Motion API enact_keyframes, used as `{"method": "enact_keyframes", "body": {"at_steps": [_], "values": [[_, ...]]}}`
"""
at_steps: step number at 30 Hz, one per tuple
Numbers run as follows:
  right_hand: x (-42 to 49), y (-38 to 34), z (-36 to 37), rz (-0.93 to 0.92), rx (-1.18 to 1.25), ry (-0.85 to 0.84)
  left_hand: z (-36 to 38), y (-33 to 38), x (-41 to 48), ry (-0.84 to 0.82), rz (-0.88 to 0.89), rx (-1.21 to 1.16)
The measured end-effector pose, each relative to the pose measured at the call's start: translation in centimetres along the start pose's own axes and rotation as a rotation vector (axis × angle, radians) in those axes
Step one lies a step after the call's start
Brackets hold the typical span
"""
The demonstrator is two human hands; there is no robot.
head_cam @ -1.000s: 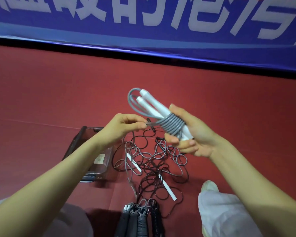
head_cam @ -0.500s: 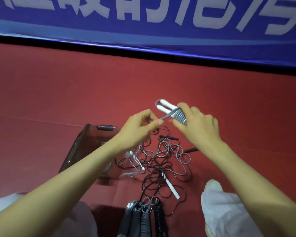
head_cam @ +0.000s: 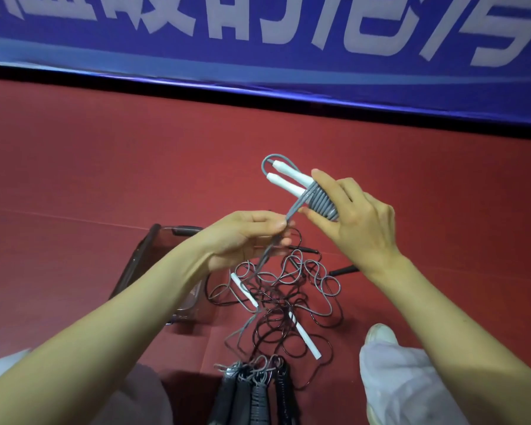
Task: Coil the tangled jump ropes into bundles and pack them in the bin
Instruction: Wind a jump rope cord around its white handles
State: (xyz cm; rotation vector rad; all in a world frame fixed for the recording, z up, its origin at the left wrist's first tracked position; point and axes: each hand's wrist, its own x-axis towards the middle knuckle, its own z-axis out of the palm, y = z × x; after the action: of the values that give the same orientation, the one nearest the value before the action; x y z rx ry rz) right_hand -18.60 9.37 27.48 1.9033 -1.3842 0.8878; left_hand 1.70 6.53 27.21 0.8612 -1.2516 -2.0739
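Grey cord, wound in tight turns round two white handles (head_cam: 292, 174), is making up the jump rope bundle (head_cam: 321, 204) that your right hand (head_cam: 359, 222) is gripping just right of the frame's centre. Your thumb is below and your fingers are curling over the coils, while the handle tips and a small loop of cord are sticking out toward the upper left. Your left hand (head_cam: 246, 237) is sitting just left of it, pinching the free strand (head_cam: 295, 207) between thumb and fingers; the strand is running taut from the coils to that pinch, then dropping into the tangle (head_cam: 288, 296) lying on the red floor (head_cam: 105, 167) below both hands. There grey and dark cords are looping over one another, with loose handles (head_cam: 307, 338) in white lying among them. The bin (head_cam: 154, 259), clear with a dark rim, is standing at centre left, partly hidden behind your left forearm; its contents are not showing clearly. Four dark bundles (head_cam: 255, 394) are lying side by side at bottom centre. A blue banner (head_cam: 258, 41) is stretching across the top, and a white shoe (head_cam: 380, 335) is showing at lower right.
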Motion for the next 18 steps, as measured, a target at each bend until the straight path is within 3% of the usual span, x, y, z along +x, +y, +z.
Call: {"method": "enact_keyframes", "body": {"at_steps": [5, 10, 16, 18], "values": [[0.1, -0.9, -0.6, 0.168, 0.165, -0.123, 0.4, 0.5, -0.1, 0.134, 0.15, 0.221], [0.8, -1.6, -1.8, 0.448, 0.531, -0.337, -0.3, 0.0, 0.3, 0.144, 0.207, 0.1], [0.8, -3.3, -1.3, 0.74, 1.28, -0.5, 0.0, -0.4, 0.7, 0.036, 0.332, 0.098], [1.0, -3.4, -1.0, 0.816, 1.397, -0.554, 0.2, -0.1, 0.7, 0.028, 0.358, 0.109]]}}
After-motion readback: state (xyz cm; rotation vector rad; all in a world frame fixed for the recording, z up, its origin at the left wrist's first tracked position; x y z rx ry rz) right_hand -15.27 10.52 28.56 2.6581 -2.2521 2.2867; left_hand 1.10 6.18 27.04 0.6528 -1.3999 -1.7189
